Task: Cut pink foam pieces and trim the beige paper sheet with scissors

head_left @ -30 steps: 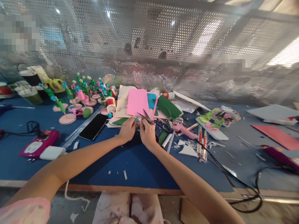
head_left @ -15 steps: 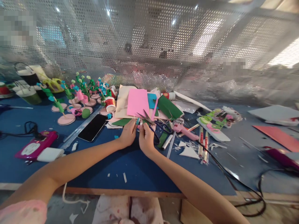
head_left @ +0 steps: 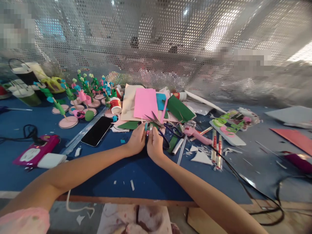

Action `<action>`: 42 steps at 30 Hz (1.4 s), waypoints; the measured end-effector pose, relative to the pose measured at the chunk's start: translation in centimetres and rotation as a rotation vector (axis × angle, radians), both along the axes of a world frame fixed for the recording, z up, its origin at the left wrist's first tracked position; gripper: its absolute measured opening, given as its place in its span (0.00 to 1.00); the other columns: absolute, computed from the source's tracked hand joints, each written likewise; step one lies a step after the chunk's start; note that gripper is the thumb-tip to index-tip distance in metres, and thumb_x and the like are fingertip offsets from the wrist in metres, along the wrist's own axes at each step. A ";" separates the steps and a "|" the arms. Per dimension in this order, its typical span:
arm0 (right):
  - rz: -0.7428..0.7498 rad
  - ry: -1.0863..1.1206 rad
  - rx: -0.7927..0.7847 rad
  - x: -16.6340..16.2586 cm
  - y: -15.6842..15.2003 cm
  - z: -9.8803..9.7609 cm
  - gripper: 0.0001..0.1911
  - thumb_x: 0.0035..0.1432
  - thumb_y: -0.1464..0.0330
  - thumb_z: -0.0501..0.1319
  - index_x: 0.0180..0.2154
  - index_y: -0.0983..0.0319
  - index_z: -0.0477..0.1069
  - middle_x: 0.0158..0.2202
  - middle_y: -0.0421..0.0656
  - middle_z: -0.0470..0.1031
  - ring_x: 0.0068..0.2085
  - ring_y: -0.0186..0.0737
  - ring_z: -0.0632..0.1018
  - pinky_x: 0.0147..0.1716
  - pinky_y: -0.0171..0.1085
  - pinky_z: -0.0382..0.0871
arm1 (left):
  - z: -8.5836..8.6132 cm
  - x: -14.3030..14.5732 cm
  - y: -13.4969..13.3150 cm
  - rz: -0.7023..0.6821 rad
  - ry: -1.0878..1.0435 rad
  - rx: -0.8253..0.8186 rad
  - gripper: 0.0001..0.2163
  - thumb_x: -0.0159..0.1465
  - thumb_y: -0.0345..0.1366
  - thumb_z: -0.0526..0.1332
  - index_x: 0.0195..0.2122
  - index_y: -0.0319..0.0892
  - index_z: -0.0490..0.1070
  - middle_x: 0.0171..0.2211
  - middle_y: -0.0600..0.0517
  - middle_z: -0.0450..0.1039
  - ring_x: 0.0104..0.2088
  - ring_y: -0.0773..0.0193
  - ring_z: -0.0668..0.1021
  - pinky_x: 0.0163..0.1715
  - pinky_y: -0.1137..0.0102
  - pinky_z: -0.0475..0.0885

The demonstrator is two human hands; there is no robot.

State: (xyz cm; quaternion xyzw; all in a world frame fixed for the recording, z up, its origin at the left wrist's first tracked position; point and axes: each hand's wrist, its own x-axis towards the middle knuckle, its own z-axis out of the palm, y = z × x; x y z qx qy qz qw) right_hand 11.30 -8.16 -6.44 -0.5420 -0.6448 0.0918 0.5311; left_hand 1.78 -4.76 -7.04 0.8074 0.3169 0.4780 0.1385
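My left hand [head_left: 136,139] and my right hand [head_left: 155,143] meet over the middle of the blue table, fingers closed in a pinch. Between the fingertips show small teal and pink bits, too tiny and covered to name. Just beyond the fingers lie open scissors [head_left: 154,120] with dark blue handles, partly behind my right hand. Behind them rests a pink sheet [head_left: 145,103] on a cream sheet [head_left: 127,103], with blue [head_left: 160,101] and dark green [head_left: 179,109] pieces alongside. To the left of my hands is a black phone [head_left: 97,131].
Flower-like crafts on round pink bases [head_left: 68,122] stand at left, near a magenta power strip [head_left: 39,149]. Right of my hands lie a pink glue gun [head_left: 198,135], its black cord [head_left: 227,165], a marker [head_left: 177,146] and white scraps [head_left: 201,157]. A perforated metal screen [head_left: 156,42] rises behind.
The view has shifted slightly. My hands remain together at the same spot by the scissors, with fingers still pinched and only small finger movement visible.
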 end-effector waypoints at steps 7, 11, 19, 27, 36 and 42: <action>0.015 -0.047 -0.011 0.1 -0.1 0.0 0.10 0.57 0.68 0.43 0.23 0.57 0.46 0.16 0.36 0.57 0.17 0.33 0.60 0.19 0.33 0.53 | -0.1 -0.1 0.0 -0.008 0.037 -0.027 0.10 0.62 0.30 0.43 0.40 0.38 0.60 0.34 0.43 0.68 0.36 0.61 0.72 0.37 0.65 0.68; 0.019 -0.099 0.018 0.2 -0.2 0.0 0.09 0.56 0.71 0.43 0.24 0.58 0.47 0.16 0.35 0.55 0.16 0.32 0.59 0.18 0.32 0.52 | -0.1 -0.2 -0.1 -0.019 0.039 0.004 0.09 0.61 0.29 0.44 0.40 0.37 0.59 0.34 0.43 0.67 0.35 0.61 0.71 0.37 0.65 0.68; 0.028 -0.156 0.123 0.2 -0.2 -0.1 0.09 0.55 0.74 0.44 0.24 0.58 0.47 0.16 0.33 0.51 0.16 0.30 0.58 0.17 0.31 0.50 | 0.1 -0.1 -0.2 -0.037 0.043 0.062 0.06 0.61 0.28 0.44 0.33 0.39 0.58 0.28 0.49 0.63 0.28 0.65 0.68 0.28 0.69 0.66; -0.020 -0.197 0.190 0.5 1.3 0.1 0.09 0.58 0.72 0.44 0.25 0.59 0.53 0.17 0.36 0.58 0.19 0.33 0.63 0.22 0.32 0.56 | 0.5 -0.2 0.7 -0.012 -0.079 -0.047 0.11 0.64 0.35 0.42 0.29 0.40 0.59 0.25 0.52 0.62 0.26 0.67 0.66 0.28 0.70 0.65; 0.102 -0.244 0.243 1.9 1.6 0.6 0.06 0.52 0.74 0.46 0.27 0.60 0.58 0.25 0.42 0.67 0.30 0.39 0.70 0.30 0.37 0.63 | 0.9 -0.7 1.0 -0.196 -0.170 0.044 0.16 0.62 0.42 0.48 0.44 0.38 0.67 0.41 0.44 0.72 0.42 0.62 0.73 0.43 0.65 0.68; 0.194 0.184 0.022 2.6 2.5 1.0 0.15 0.59 0.60 0.43 0.26 0.59 0.59 0.19 0.37 0.64 0.21 0.32 0.67 0.23 0.33 0.63 | 1.0 -1.4 2.3 -0.207 -0.173 0.136 0.19 0.58 0.44 0.54 0.48 0.42 0.67 0.46 0.44 0.70 0.49 0.58 0.70 0.49 0.60 0.65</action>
